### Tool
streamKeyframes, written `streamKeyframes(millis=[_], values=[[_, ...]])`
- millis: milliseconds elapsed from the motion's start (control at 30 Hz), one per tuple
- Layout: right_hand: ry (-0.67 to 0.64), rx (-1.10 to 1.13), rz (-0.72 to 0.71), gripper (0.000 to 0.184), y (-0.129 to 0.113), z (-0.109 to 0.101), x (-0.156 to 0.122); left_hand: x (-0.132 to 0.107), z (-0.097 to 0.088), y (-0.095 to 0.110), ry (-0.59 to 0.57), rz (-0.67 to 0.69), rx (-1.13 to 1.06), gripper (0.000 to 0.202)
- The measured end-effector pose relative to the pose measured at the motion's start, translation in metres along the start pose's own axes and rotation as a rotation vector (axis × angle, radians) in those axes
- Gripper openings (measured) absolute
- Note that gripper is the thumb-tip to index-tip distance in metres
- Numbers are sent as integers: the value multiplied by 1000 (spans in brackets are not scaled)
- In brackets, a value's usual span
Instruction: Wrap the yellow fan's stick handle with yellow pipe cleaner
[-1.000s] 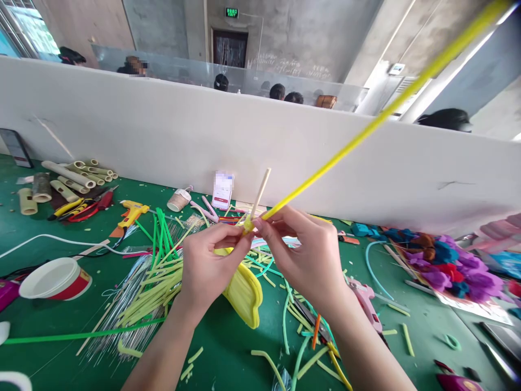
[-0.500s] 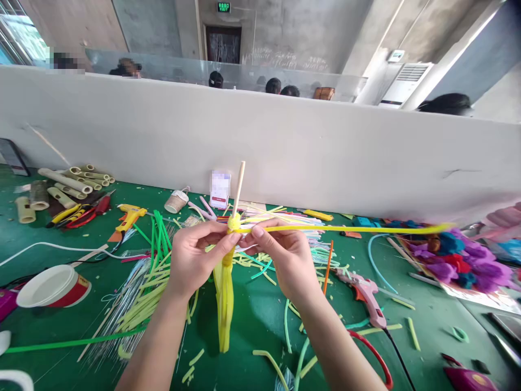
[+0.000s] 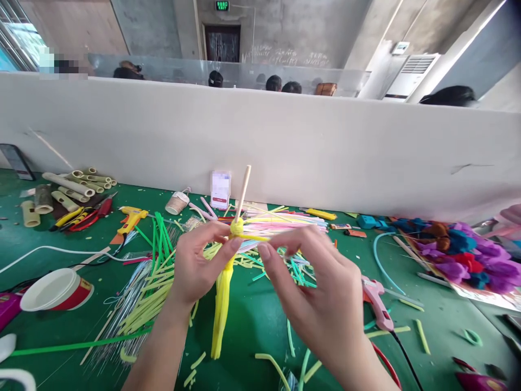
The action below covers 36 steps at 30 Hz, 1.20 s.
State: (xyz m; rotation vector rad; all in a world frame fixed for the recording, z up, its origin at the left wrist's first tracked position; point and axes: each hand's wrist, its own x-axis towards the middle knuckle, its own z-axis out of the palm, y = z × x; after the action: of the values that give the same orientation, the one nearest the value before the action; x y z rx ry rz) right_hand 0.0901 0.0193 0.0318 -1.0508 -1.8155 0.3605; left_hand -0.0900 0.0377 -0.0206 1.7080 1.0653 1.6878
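Observation:
A light wooden stick (image 3: 244,190) rises tilted from a yellow wrapped knob (image 3: 236,227). Below it hangs a bundle of long yellow strips (image 3: 222,315), which look like fuzzy pipe cleaners. My left hand (image 3: 199,263) pinches the stick just under the knob between thumb and fingers. From the knob, a yellow pipe cleaner (image 3: 254,237) runs right to the fingertips of my right hand (image 3: 325,288), which appear closed on it. That hand is slightly blurred and hides the strip's far end.
Cut yellow-green pipe cleaners (image 3: 146,304) and thin wires lie left. A yellow glue gun (image 3: 132,220), pliers (image 3: 87,217), bamboo pieces (image 3: 69,184) and a paper bowl (image 3: 55,290) stand beyond. A pink glue gun (image 3: 378,307) and purple fuzzy pieces (image 3: 484,260) lie right. A phone (image 3: 220,190) leans against the partition (image 3: 325,146).
My right hand has moved right and nearer, turning over the strip. The strip's long free end, which stretched far right, no longer shows. My left hand keeps its pinch.

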Motion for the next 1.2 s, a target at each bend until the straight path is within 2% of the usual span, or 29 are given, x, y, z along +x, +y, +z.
streamKeyframes(millis=[33,67,100,167,233,333,467,667,833,1033,1200], values=[[56,-55,-81,10,-1,1,2,0,0,1,-21,-2,-8,8],[47,-64,-109,9,0,4,5,0,1,1,-37,-20,-32,8],[-15,-33,-87,9,4,8,8,1,1,0,-42,-55,-68,8],[-170,112,56,10,12,18,14,3,1,-4,-21,-163,-169,7],[-250,257,187,12,19,26,19,7,1,-9,51,-292,-301,12],[-261,341,242,12,21,32,23,12,4,-13,171,-478,-536,26],[-194,257,170,10,17,33,22,13,9,-12,221,-645,-750,33],[-87,220,84,8,19,37,20,9,4,-6,116,-680,-814,30],[-96,329,120,6,17,31,24,7,1,-6,83,-685,-870,31],[-277,379,166,17,21,14,25,6,9,-19,-113,-657,-948,43],[-443,509,266,16,31,2,27,7,8,-25,-256,-617,-734,31]])
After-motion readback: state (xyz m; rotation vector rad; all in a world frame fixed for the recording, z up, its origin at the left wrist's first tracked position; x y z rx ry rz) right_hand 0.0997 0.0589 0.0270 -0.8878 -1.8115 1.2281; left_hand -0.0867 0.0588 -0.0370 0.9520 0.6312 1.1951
